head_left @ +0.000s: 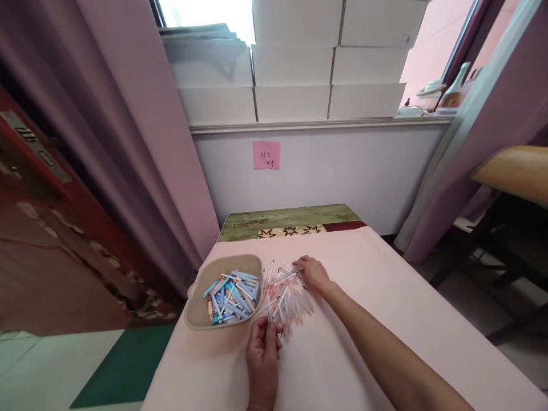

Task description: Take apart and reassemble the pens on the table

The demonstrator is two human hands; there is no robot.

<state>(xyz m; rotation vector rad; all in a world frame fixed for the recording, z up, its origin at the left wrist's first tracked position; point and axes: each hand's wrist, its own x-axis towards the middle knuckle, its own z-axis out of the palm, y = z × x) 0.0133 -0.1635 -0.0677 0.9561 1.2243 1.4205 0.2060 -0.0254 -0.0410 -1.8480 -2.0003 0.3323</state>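
A heap of thin white and clear pen parts [286, 291] lies on the pink tablecloth [385, 319]. My left hand [263, 348] is near the front of the heap, fingers closed around one thin white pen part held upright. My right hand [311, 272] reaches to the far side of the heap, fingers curled and pinching a piece there. Left of the heap stands a beige bowl [201, 311] filled with several blue and orange pen parts [233, 295].
The table's far end shows a green patterned surface [291, 218]. Behind it is a white wall with a pink sticky note [266, 154] and stacked white boxes [295, 80] on the sill. Purple curtains hang left and right; a wooden desk [514, 171] stands right.
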